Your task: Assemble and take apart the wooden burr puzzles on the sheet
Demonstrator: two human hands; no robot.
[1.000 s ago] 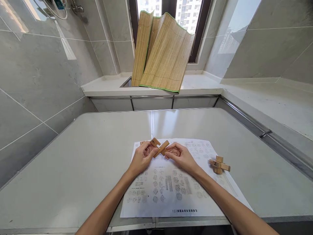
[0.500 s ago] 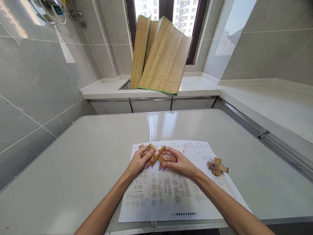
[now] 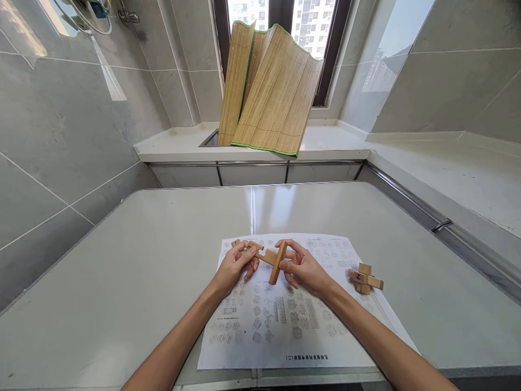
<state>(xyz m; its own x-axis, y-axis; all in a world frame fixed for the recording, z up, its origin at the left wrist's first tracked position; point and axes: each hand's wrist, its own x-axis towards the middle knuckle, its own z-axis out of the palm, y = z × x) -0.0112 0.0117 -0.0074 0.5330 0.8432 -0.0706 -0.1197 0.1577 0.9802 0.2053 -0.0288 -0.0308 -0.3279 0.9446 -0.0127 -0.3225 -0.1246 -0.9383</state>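
Note:
My left hand (image 3: 236,266) is closed on a notched wooden puzzle piece (image 3: 267,256), pinched at its left end between thumb and fingers. Another bit of wood (image 3: 235,243) shows just beyond these fingers; whether it belongs to the same piece I cannot tell. My right hand (image 3: 302,266) pinches a straight wooden puzzle stick (image 3: 277,264), held tilted across the right end of the notched piece. The two look close together, but contact is hard to make out. Both hands are above the printed sheet (image 3: 309,345).
A cross-shaped assembly of wooden puzzle pieces (image 3: 364,278), one marked "2", rests at the sheet's right edge. The sheet lies on a pale table (image 3: 163,244). Behind stands a folded bamboo mat (image 3: 277,92) on the white ledge (image 3: 337,144) before a window.
My right hand has moved slightly right with the stick, which now stands steeper and crosses nearer the notched piece's right end. More of the notched piece shows. My left hand has barely moved.

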